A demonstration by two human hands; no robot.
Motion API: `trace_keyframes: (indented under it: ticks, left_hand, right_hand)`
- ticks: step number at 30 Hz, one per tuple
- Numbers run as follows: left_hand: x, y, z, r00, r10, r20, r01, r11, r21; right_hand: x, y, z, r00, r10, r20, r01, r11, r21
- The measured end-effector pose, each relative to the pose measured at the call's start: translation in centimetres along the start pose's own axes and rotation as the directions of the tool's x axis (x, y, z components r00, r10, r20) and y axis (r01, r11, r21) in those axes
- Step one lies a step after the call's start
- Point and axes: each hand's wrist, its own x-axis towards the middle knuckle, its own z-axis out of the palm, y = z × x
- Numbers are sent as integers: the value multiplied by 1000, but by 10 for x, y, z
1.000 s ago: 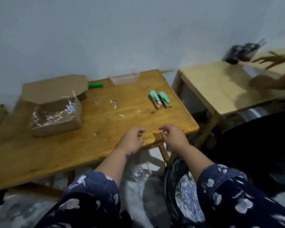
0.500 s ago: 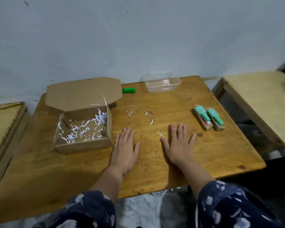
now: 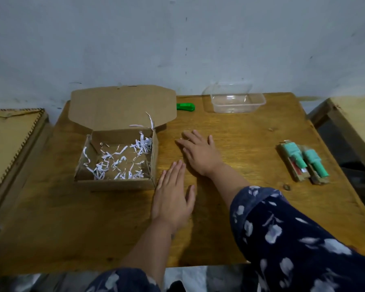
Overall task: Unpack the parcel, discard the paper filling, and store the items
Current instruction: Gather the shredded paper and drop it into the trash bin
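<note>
Your hands sweeping stray paper off the table

Your left hand (image 3: 173,199) and right hand (image 3: 198,153) are lying flat, fingers spread, beside the open parcel (image 3: 116,159) holding shreds (image 3: 118,161), seemingly corralling scraps; unpacked items (image 3: 302,163) are waiting right.

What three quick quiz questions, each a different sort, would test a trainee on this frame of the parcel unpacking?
1. True or false: the cardboard box still holds shredded paper.
2. Multiple choice: the two teal items lie (A) inside the box, (B) in the clear plastic container, (C) on the wooden table to the right of the hands.
3. Fill in: both the left hand and the right hand rest ____ on the table.

Key
1. True; white strips lie on its floor.
2. C.
3. Flat, fingers straight, gripping nothing.
</note>
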Motion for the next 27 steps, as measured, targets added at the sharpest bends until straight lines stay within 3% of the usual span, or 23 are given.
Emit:
trace_keyframes:
  ticks: [3,9,14,18,20,24,27]
  left_hand:
    - [0,-1,0,1000,5,-6,-5,1000,4]
    - [0,1,0,1000,1,3,-1,1000,10]
    - [0,1,-1,1000,6,3,-6,1000,4]
    - [-1,1,0,1000,7,3,-7,1000,9]
    - [0,0,0,1000,7,0,-7,1000,4]
    - [0,1,0,1000,5,5,-5,1000,-6]
    - [-1,1,-1,1000,2,6,-2,1000,-8]
  right_hand:
    - [-10,6,-1,998,-67,-20,66,997,-41]
    - [-73,35,-6,976,-49,-212,73,991,109]
    - [-66,40,-17,920,210,-332,-63,913,404]
    - [-62,35,-8,982,112,-154,-106,993,50]
    - [-72,28,-4,983,51,-176,-60,997,-43]
    - [-100,32,-2,972,44,-231,-47,999,-9]
    - [-117,38,-11,932,153,-330,-83,973,216]
